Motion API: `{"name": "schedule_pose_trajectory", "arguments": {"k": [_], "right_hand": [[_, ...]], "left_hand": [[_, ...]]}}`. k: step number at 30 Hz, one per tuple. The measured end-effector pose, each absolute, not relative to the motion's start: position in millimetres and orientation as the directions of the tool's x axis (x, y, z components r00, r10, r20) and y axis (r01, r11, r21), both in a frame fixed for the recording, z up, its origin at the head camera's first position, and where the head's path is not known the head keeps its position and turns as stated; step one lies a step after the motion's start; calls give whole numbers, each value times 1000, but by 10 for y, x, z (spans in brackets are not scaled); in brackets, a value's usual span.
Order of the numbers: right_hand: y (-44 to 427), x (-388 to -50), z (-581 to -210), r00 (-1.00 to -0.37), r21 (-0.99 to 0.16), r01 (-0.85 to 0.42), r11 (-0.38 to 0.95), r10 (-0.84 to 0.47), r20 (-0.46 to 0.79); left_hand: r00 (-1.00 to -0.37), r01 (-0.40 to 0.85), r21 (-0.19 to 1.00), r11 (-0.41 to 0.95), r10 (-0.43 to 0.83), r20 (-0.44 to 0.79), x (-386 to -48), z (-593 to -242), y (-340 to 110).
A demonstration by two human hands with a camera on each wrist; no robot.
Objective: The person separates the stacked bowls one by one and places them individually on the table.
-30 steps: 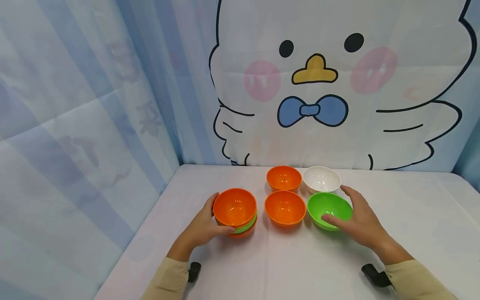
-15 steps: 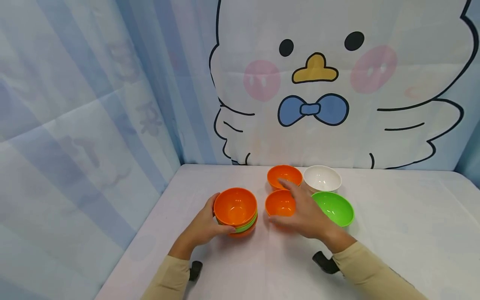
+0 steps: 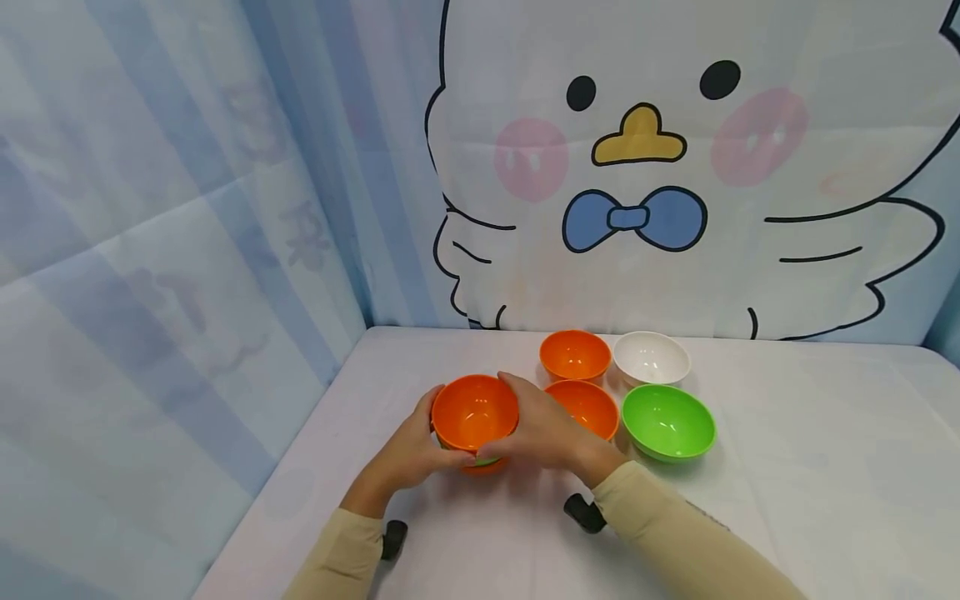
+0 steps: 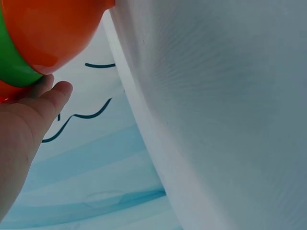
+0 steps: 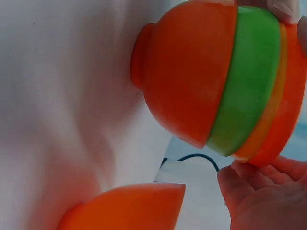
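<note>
A stack of nested bowls stands on the table's left part, topped by an orange bowl (image 3: 476, 412). The right wrist view shows a green bowl (image 5: 252, 72) between orange ones, above the lowest orange bowl (image 5: 187, 72). My left hand (image 3: 408, 448) grips the stack from the left, thumb at the front. From the right, my right hand (image 3: 546, 427) spans its upper rim, thumb at the front and fingers behind. Beside that hand, a single orange bowl (image 3: 592, 407) is partly hidden.
Behind stand another orange bowl (image 3: 575, 354) and a white bowl (image 3: 651, 358). A single green bowl (image 3: 667, 423) sits to the right. The white-covered table (image 3: 825, 450) ends at a printed cloth backdrop (image 3: 637, 283).
My right hand has moved left from the single green bowl, past the front orange bowl, to the stack. That green bowl has shifted slightly right. My left hand has stayed on the stack.
</note>
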State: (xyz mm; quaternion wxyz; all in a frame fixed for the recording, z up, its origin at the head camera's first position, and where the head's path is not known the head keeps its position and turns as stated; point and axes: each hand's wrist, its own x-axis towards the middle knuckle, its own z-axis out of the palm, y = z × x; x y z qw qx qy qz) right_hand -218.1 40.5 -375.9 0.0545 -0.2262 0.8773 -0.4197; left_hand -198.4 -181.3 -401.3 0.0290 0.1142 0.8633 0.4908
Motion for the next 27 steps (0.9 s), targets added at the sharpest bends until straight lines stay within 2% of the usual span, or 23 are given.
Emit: {"name": "schedule_pose_trajectory", "arguments": {"k": [18,27], "right_hand": [[370,-2230,-3834,-879,-778,-369,509,-463,114],[483,-2190,-3661,-893,-781,-377,498,-419,164]], "left_hand": [[-975,155,855,496,218,50,-1992,-4033,-1813],[-964,203,845,496,251,84,-2023,-4071,-1847]]}}
